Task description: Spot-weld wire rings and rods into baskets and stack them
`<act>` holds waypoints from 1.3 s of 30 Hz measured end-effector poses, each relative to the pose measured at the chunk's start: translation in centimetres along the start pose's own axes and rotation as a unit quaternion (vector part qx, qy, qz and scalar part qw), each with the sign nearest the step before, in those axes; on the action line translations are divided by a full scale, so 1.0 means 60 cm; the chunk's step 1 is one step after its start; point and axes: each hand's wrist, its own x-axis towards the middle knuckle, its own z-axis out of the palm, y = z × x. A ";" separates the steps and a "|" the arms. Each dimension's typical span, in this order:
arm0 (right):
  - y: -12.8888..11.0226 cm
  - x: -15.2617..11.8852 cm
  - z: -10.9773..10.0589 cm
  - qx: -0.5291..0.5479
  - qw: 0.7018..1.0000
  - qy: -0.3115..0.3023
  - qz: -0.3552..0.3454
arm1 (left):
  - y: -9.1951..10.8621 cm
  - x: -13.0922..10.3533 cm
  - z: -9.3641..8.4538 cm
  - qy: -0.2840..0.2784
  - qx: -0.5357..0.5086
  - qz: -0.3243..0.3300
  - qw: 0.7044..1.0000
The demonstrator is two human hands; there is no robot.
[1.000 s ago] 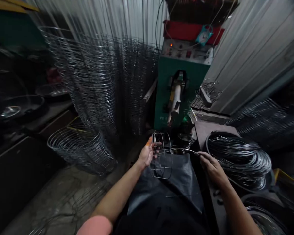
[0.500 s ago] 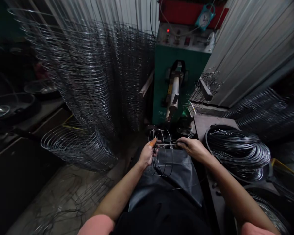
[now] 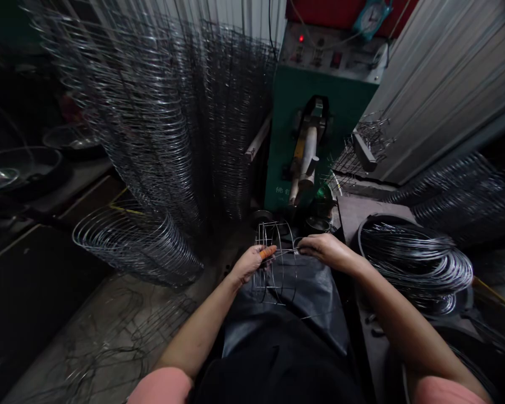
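Corrugated wall at the back, green machine straight ahead, tall stacks of wire rings off to the left. Coil of bright wire by the bench on the right. Small wire frame over the dark apron, just in front of the machine. Left hand at the frame, orange wrapping on one digit, pinching thin wire; right hand opposite, fingers closed on the same wire. Impossible to tell whether frame and apron touch.

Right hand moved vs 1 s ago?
Yes. Judged against the green machine, the right hand has shifted left, toward the left hand.
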 end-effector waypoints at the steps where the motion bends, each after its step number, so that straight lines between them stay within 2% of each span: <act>1: 0.003 -0.002 0.002 0.008 1.000 0.003 0.000 | 0.000 0.001 0.001 0.001 -0.002 0.005 1.000; 6: 0.022 -0.032 -0.010 0.073 0.995 0.064 0.023 | 0.007 -0.002 0.000 0.034 -0.031 0.031 0.998; 13: 0.051 -0.145 -0.087 0.173 0.965 0.157 0.118 | 0.003 -0.011 -0.025 0.045 -0.030 0.070 0.996; 17: 0.066 -0.188 -0.125 0.146 0.945 0.238 0.172 | -0.008 -0.019 -0.030 0.047 -0.041 0.086 0.994; 20: 0.086 -0.194 -0.131 0.075 0.934 0.277 0.213 | -0.010 -0.032 -0.028 0.038 -0.045 0.096 0.994; 23: 0.108 -0.185 -0.119 0.000 0.920 0.332 0.210 | -0.002 -0.049 -0.025 0.038 -0.055 0.104 0.992; 26: 0.121 -0.161 -0.092 -0.035 0.904 0.398 0.151 | 0.017 -0.058 -0.021 0.038 -0.077 0.103 0.991; 28: 0.126 -0.136 -0.064 -0.043 0.899 0.420 0.119 | 0.032 -0.052 -0.016 0.030 -0.086 0.104 0.990; 34: 0.148 -0.042 0.041 -0.032 0.900 0.427 0.085 | 0.062 0.015 0.005 0.009 -0.073 0.096 0.993; 36: 0.158 -0.017 0.062 -0.012 0.894 0.440 0.081 | 0.066 0.041 0.010 0.011 -0.063 0.092 0.994; 39: 0.171 0.008 0.074 0.004 0.900 0.430 0.075 | 0.072 0.072 0.015 0.011 -0.052 0.083 0.995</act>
